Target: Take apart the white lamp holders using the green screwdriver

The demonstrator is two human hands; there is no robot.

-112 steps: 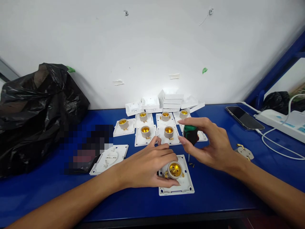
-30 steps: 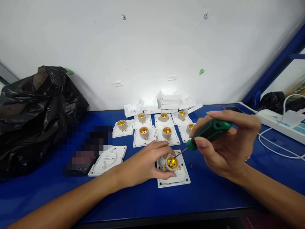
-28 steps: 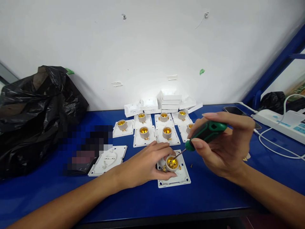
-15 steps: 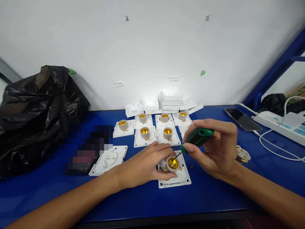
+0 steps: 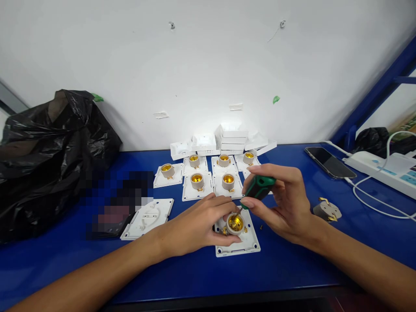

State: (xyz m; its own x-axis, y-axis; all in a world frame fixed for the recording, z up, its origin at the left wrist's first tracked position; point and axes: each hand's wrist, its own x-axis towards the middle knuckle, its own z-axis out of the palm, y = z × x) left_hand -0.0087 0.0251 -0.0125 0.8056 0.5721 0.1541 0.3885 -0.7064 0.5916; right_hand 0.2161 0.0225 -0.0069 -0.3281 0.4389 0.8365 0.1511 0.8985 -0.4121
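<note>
Black plastic of a crumpled bag point(image 5: 48, 160) fills the far left of the blue tabletop point(image 5: 182, 273), against the white wall. Right of it sits a blurred patch, and beside that a white cover plate point(image 5: 147, 218) lies flat, apart from the other parts. Farther back, near the middle, a group of lamp holders point(image 5: 208, 173) on white square bases stands in rows, with a stack of white boxes point(image 5: 227, 138) behind them at the wall.

At the near middle, the left hand point(image 5: 199, 225) is closed around the beige socket of a lamp holder point(image 5: 236, 236) whose white base lies flat on the tabletop; the fingers wrap the socket's left and far sides, and the thumb touches its near edge. The brass inside of the socket faces up and towards the camera.

Just right of it, the right hand point(image 5: 281, 203) grips a green-handled screwdriver point(image 5: 256, 190) between thumb and fingers, tilted down to the left, with its thin shaft reaching into the socket's mouth. A small screw point(image 5: 261, 226) lies on the tabletop just beside the base's right edge.

Farther right, a loose beige socket point(image 5: 326, 210) lies on its side, well apart from the hands. Beyond it, at the far right, a dark phone point(image 5: 329, 161) lies flat, with a white power strip point(image 5: 383, 167) and white cable point(image 5: 373, 203) near the edge.
</note>
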